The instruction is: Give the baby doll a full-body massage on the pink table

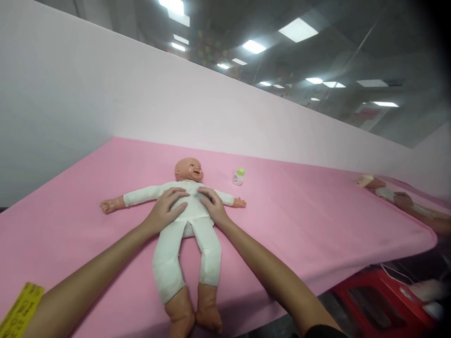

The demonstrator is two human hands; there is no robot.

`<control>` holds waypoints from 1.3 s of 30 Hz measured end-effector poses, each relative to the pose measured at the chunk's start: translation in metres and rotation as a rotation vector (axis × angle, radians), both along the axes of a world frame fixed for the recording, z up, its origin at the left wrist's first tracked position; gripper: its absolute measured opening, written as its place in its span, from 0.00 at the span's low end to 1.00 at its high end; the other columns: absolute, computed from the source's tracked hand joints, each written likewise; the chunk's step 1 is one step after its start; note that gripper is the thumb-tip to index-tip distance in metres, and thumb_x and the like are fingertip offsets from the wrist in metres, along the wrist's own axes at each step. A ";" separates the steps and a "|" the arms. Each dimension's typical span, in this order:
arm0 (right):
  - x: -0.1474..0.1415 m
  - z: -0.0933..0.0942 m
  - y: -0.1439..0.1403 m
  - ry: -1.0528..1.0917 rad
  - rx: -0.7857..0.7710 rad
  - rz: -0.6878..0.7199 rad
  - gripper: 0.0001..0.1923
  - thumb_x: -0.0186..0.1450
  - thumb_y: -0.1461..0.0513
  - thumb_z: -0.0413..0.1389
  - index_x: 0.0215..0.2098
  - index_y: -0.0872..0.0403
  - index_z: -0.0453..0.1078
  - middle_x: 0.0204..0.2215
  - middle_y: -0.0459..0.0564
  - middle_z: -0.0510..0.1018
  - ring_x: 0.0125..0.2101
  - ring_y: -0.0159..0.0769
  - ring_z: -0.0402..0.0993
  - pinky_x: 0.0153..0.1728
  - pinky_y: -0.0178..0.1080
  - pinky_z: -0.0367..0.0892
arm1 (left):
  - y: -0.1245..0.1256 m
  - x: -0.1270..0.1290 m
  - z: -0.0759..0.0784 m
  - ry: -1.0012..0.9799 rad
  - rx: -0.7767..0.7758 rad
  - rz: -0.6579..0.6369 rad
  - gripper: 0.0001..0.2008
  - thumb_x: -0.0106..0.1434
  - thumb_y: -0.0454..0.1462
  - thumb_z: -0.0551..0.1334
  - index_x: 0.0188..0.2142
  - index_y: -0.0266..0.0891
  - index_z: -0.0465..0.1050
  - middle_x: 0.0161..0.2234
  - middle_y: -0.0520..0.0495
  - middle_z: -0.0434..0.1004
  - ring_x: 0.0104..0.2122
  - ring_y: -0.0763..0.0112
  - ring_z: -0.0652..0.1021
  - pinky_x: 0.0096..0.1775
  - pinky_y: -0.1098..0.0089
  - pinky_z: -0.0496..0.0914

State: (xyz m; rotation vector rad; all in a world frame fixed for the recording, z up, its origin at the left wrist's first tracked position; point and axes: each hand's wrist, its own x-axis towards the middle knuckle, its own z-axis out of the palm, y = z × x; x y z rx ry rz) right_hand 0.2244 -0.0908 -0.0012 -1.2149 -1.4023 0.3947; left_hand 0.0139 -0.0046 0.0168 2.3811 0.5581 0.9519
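Fingers (176,193) of left hand (165,210) spread flat on doll (186,206) chest. Right hand (213,206) likewise, gripping nothing. Doll supine on pink desk (299,220), small bottle (238,177) nearby.

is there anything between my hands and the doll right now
No. Both the left hand and the right hand lie flat on the doll chest. The small bottle stands apart, beyond its arm.

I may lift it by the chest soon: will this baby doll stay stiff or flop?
Probably floppy in the middle: the doll has a soft-looking white cloth torso and legs, lying flat under the left hand and right hand. Head and feet look like hard plastic, so they would likely dangle.
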 end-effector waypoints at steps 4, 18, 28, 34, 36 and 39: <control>0.000 -0.006 0.011 0.098 -0.049 -0.131 0.13 0.64 0.56 0.58 0.46 0.50 0.76 0.47 0.51 0.78 0.51 0.43 0.73 0.57 0.47 0.67 | -0.003 -0.001 0.001 -0.022 -0.017 0.001 0.18 0.71 0.48 0.57 0.54 0.47 0.76 0.58 0.45 0.71 0.60 0.54 0.70 0.64 0.51 0.62; 0.003 -0.003 -0.012 -0.128 -0.063 -0.023 0.20 0.69 0.55 0.57 0.59 0.44 0.70 0.60 0.51 0.70 0.64 0.46 0.63 0.66 0.52 0.59 | -0.010 -0.002 0.000 -0.055 -0.049 0.015 0.15 0.70 0.45 0.59 0.53 0.48 0.76 0.58 0.44 0.71 0.60 0.54 0.70 0.64 0.49 0.61; -0.003 0.006 -0.025 -0.219 -0.118 0.062 0.22 0.69 0.51 0.59 0.61 0.40 0.70 0.66 0.48 0.64 0.69 0.47 0.55 0.70 0.54 0.50 | -0.011 -0.002 -0.003 -0.033 -0.030 0.008 0.16 0.70 0.45 0.60 0.55 0.50 0.77 0.57 0.45 0.71 0.60 0.54 0.70 0.65 0.51 0.62; -0.004 0.011 -0.029 -0.213 -0.131 0.096 0.22 0.68 0.51 0.60 0.60 0.39 0.71 0.67 0.47 0.64 0.70 0.48 0.54 0.70 0.57 0.51 | -0.014 -0.002 0.002 -0.015 -0.045 -0.003 0.17 0.70 0.48 0.60 0.55 0.49 0.76 0.58 0.44 0.70 0.61 0.53 0.68 0.65 0.49 0.61; -0.004 0.013 -0.030 -0.213 -0.132 0.114 0.23 0.67 0.50 0.62 0.60 0.39 0.72 0.68 0.47 0.63 0.70 0.49 0.54 0.70 0.57 0.52 | -0.014 -0.001 0.002 -0.010 -0.041 -0.007 0.18 0.69 0.49 0.61 0.55 0.50 0.76 0.58 0.44 0.69 0.61 0.53 0.68 0.65 0.49 0.61; -0.004 0.014 -0.031 -0.203 -0.137 0.137 0.24 0.66 0.50 0.63 0.60 0.39 0.72 0.69 0.47 0.62 0.70 0.50 0.53 0.70 0.58 0.51 | -0.014 -0.001 0.001 -0.010 -0.039 -0.003 0.19 0.68 0.50 0.62 0.55 0.50 0.76 0.58 0.44 0.69 0.61 0.53 0.68 0.65 0.49 0.61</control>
